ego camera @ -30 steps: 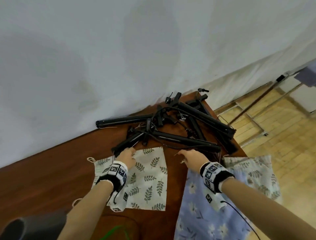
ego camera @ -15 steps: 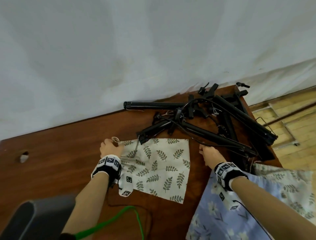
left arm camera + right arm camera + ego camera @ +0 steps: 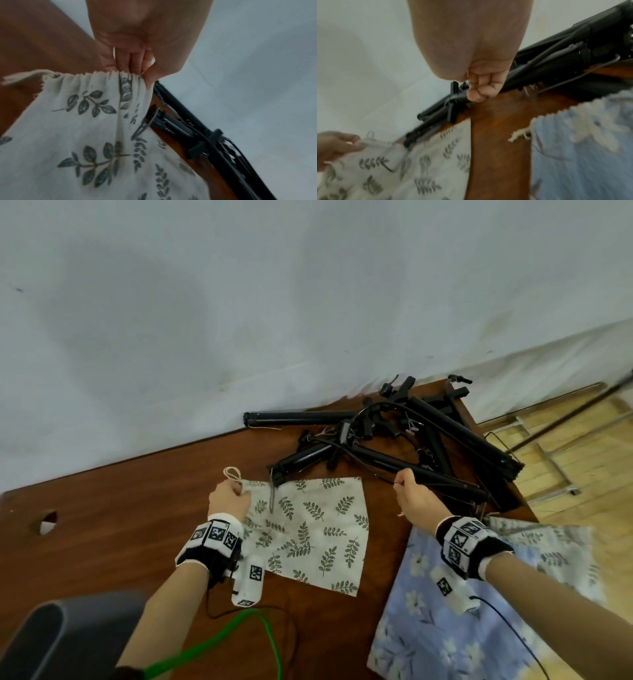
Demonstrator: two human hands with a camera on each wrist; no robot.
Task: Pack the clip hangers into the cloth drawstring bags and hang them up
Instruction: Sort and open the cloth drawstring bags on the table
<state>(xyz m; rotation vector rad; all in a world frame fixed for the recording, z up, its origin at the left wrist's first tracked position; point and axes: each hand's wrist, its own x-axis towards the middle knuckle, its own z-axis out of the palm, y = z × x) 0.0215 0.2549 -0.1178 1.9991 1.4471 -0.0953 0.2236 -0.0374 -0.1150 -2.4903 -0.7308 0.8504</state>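
Partly, curled right hand (image 3: 481, 86) hides the hanger wire (image 3: 383, 477).

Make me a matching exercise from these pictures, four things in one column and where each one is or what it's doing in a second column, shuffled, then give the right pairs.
Column one:
1. left hand
2. right hand
3. clip hangers
4. blue floral bag

Column two:
A. piled black by the wall
B. pinches the gathered top edge of the leaf-print bag
C. lies at the table's right edge
D. fingers curled at the nearest hanger's wire

Pairs: 1-B, 2-D, 3-A, 4-C
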